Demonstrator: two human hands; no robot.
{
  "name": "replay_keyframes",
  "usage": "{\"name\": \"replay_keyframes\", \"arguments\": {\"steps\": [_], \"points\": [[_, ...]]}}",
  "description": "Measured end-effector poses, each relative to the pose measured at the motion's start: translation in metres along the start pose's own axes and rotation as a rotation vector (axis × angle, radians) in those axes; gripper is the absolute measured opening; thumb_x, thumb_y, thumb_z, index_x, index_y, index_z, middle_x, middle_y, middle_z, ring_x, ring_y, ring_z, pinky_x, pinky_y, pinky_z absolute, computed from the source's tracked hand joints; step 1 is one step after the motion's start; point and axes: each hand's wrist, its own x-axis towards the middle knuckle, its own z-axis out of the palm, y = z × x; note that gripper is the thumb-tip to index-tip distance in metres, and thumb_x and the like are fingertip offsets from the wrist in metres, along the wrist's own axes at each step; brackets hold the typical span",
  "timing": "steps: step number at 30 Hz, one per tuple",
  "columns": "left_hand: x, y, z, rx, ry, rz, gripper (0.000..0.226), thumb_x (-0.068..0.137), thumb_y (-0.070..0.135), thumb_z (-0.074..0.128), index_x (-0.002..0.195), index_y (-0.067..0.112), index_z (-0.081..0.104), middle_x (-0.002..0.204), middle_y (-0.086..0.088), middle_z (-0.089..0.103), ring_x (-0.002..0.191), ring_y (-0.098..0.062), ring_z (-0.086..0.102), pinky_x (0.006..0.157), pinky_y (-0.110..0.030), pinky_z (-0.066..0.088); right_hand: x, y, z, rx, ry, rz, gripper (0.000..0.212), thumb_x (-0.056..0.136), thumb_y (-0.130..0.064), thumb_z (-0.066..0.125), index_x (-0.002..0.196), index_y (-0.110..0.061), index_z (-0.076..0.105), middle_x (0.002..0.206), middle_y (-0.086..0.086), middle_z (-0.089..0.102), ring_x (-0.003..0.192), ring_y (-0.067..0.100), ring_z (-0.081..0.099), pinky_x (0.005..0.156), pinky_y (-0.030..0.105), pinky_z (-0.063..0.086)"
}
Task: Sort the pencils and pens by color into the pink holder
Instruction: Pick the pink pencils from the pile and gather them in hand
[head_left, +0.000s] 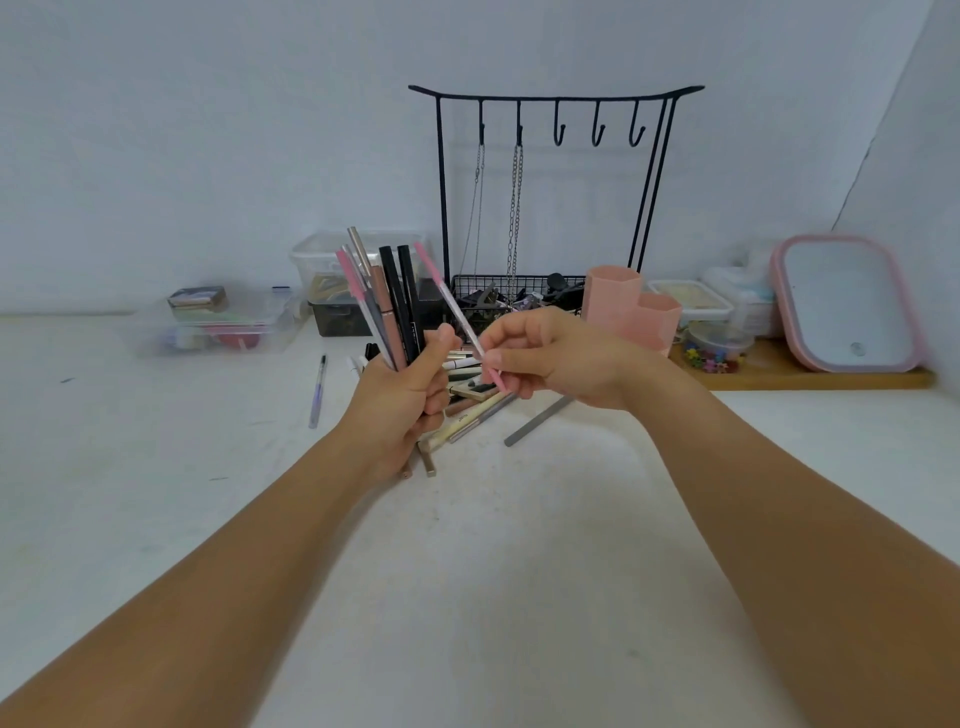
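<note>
The left hand (402, 387) is fisting a fan of pens (387, 306), fingers wrapped tight round their lower ends, tips pointing up. The right hand (550, 358) is pinching one pink pen (457, 312) between thumb and fingertips near its lower end, tilted, just beside the left thumb. Best to decide its color group first, then carry it tip-down to the pink holder (631, 306), standing behind the right knuckles, apparently empty. Loose pens (483, 405) are lying under both hands. Both forearms are reaching forward, wrists raised off the table (156, 493).
</note>
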Motion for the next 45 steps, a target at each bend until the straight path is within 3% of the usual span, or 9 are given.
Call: {"name": "replay_keyframes", "arguments": {"steps": [3, 10, 15, 20, 25, 30, 36, 40, 45], "points": [[-0.001, -0.002, 0.002, -0.008, -0.007, 0.021, 0.018, 0.084, 0.041, 0.072, 0.078, 0.024, 0.068, 0.053, 0.007, 0.033, 0.047, -0.008, 0.03, 0.038, -0.018, 0.023, 0.003, -0.005, 0.011, 0.117, -0.039, 0.0, 0.014, 0.098, -0.003, 0.058, 0.11, 0.005, 0.06, 0.081, 0.012, 0.069, 0.069, 0.017, 0.065, 0.066, 0.025, 0.057], [-0.002, 0.0, 0.002, 0.005, 0.027, 0.066, 0.04, 0.081, 0.031, 0.078, 0.107, 0.003, 0.067, 0.054, 0.003, 0.053, 0.044, -0.007, 0.039, 0.038, -0.017, 0.03, 0.006, -0.01, 0.025, 0.163, -0.021, 0.004, 0.023, 0.093, 0.003, 0.064, 0.112, 0.015, 0.062, 0.102, 0.035, 0.069, 0.086, 0.035, 0.07, 0.08, 0.036, 0.062], [0.003, -0.003, 0.003, 0.073, 0.161, 0.021, 0.027, 0.095, 0.024, 0.068, 0.074, 0.007, 0.063, 0.051, 0.001, 0.047, 0.045, -0.011, 0.043, 0.04, -0.02, 0.035, 0.01, -0.006, 0.03, 0.101, 0.06, 0.021, 0.02, 0.089, -0.004, 0.073, 0.101, 0.012, 0.069, 0.096, 0.03, 0.073, 0.081, 0.032, 0.07, 0.07, 0.03, 0.063], [0.0, 0.002, 0.006, 0.013, 0.153, 0.035, 0.037, 0.1, 0.031, 0.063, 0.069, 0.011, 0.059, 0.058, -0.003, 0.052, 0.049, -0.012, 0.05, 0.041, -0.02, 0.041, 0.006, -0.006, 0.004, -0.33, 0.129, 0.026, 0.008, 0.087, -0.015, 0.076, 0.092, -0.009, 0.074, 0.089, 0.011, 0.076, 0.068, 0.012, 0.07, 0.06, 0.025, 0.058], [-0.004, 0.006, 0.01, 0.003, 0.115, -0.027, 0.052, 0.1, 0.038, 0.06, 0.052, 0.023, 0.072, 0.069, 0.0, 0.073, 0.066, -0.01, 0.073, 0.045, -0.024, 0.056, -0.006, 0.007, -0.034, -0.653, 0.052, 0.204, 0.02, 0.081, -0.015, 0.081, 0.1, -0.018, 0.074, 0.099, 0.002, 0.074, 0.088, 0.021, 0.072, 0.063, 0.026, 0.056], [-0.004, 0.004, 0.006, 0.003, 0.075, -0.058, 0.034, 0.097, 0.038, 0.065, 0.075, 0.014, 0.055, 0.061, -0.001, 0.052, 0.052, -0.01, 0.054, 0.034, -0.018, 0.039, -0.01, 0.015, -0.042, -0.734, -0.075, 0.349, 0.027, 0.082, -0.013, 0.081, 0.106, -0.023, 0.074, 0.11, -0.001, 0.068, 0.098, 0.024, 0.068, 0.067, 0.028, 0.056], [-0.001, 0.003, 0.001, -0.041, -0.008, -0.069, 0.037, 0.095, 0.036, 0.067, 0.071, 0.017, 0.046, 0.059, 0.001, 0.041, 0.045, -0.007, 0.038, 0.031, -0.015, 0.026, -0.006, 0.023, -0.038, -0.779, -0.069, 0.329, 0.016, 0.083, -0.012, 0.08, 0.092, -0.023, 0.075, 0.102, 0.003, 0.07, 0.085, 0.02, 0.065, 0.061, 0.022, 0.049], [-0.001, 0.003, 0.001, -0.012, 0.001, -0.06, 0.035, 0.096, 0.028, 0.068, 0.071, 0.02, 0.045, 0.059, 0.002, 0.034, 0.047, -0.007, 0.032, 0.032, -0.015, 0.025, -0.008, 0.023, -0.04, -0.822, -0.104, 0.297, 0.013, 0.085, -0.018, 0.078, 0.094, -0.026, 0.074, 0.102, 0.004, 0.071, 0.095, 0.024, 0.064, 0.083, 0.037, 0.053], [0.0, 0.001, 0.002, -0.017, -0.015, -0.097, 0.036, 0.098, 0.014, 0.065, 0.071, 0.021, 0.043, 0.062, 0.001, 0.029, 0.048, -0.009, 0.028, 0.032, -0.016, 0.022, -0.011, 0.007, -0.035, -0.441, -0.005, 0.152, 0.007, 0.097, -0.009, 0.062, 0.102, -0.009, 0.067, 0.085, 0.014, 0.068, 0.066, 0.015, 0.06, 0.06, 0.024, 0.051]]}}
